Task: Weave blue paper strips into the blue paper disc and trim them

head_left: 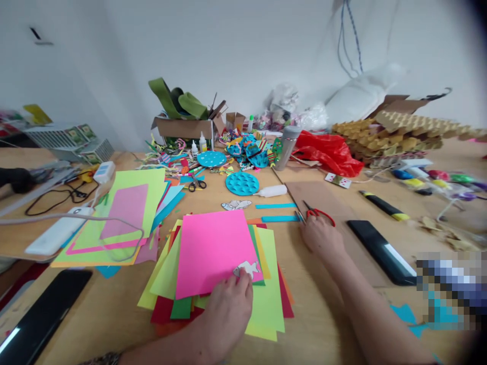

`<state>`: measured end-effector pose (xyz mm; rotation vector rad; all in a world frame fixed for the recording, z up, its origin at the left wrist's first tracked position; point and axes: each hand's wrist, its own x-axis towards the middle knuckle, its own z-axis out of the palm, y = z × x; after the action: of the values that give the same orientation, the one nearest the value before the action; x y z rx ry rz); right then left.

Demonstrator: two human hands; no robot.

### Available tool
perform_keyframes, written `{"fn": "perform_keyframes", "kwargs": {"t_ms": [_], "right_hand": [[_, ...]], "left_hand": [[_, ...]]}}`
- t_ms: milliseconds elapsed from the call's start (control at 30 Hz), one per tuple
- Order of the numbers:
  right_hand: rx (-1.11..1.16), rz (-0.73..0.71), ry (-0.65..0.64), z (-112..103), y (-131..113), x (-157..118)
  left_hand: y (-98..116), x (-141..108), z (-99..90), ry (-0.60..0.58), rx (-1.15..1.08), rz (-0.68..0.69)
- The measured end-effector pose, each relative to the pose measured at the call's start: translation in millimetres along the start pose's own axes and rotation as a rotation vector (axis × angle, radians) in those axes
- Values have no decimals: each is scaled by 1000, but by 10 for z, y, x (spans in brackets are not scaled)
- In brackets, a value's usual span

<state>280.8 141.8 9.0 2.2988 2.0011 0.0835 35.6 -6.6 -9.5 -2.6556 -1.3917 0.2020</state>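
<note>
My left hand (230, 309) has its fingers together on a small white paper fish cutout (247, 268). The cutout lies near the lower right corner of a bright pink sheet (215, 248), on top of a loose stack of coloured papers (270, 299). On the right, my right hand (323, 238) is closed low over the table, with the tip of a thin pen-like stick (300, 216) showing from under its fingers. Red-handled scissors (326, 215) lie against those fingers, blades pointing away. Another cutout (236, 205) and two blue strips (279, 218) lie beyond the stack.
A black phone (380, 251) lies right of my right hand; another (43, 314) is at lower left. More coloured sheets (122, 177) sit left, crossed by a cable. Behind are a glue bottle (272, 191), dark scissors (197, 183), a steel flask (288, 147) and egg trays (391, 134).
</note>
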Motion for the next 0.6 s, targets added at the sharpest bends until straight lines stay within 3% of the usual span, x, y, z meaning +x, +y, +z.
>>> {"fn": "perform_keyframes", "kwargs": {"t_ms": [200,467,533,600], "right_hand": [[-34,10,5,-13,-126,-51],[18,74,68,-61,-56,-48],[120,142,154,-98,-9,-65],[375,159,247,-142,7,-92]], "left_hand": [[28,-6,80,103,-108,-33],[91,-81,185,102,-182,-12],[102,-85,175,99,-173,-10],[112,-85,168,115,-161,-10]]}}
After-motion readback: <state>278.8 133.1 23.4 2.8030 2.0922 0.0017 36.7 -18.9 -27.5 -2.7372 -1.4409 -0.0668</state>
